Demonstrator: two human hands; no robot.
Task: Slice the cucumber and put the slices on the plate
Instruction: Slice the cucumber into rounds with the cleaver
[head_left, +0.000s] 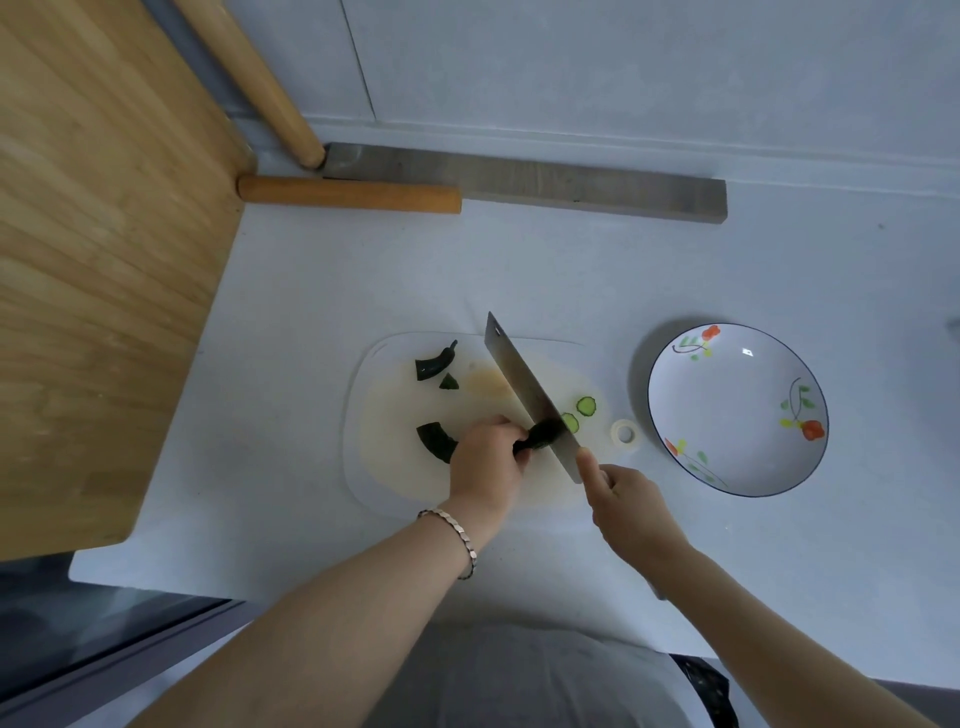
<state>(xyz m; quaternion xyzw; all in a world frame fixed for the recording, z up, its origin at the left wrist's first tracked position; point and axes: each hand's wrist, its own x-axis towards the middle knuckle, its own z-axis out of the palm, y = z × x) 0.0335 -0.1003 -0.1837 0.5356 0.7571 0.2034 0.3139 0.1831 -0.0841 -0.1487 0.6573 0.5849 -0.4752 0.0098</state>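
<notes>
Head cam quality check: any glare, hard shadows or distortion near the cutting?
Head view: soft, cool light; one small glare spot on the plate, soft shadow beside it toward the cutting board; cucumber under the cleaver reads nearly black; wide-angle stretches the frame's edges.

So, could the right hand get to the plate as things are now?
Probably yes: the plate lies open beside the right hand, with bare counter between, but that hand grips the cleaver.

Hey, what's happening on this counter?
A person is cutting on a white cutting board. The left-hand grip holds a dark cucumber piece down while the right-hand grip presses a cleaver into it. Two slices lie beside the blade; the flowered plate to the right holds none yet.
</notes>
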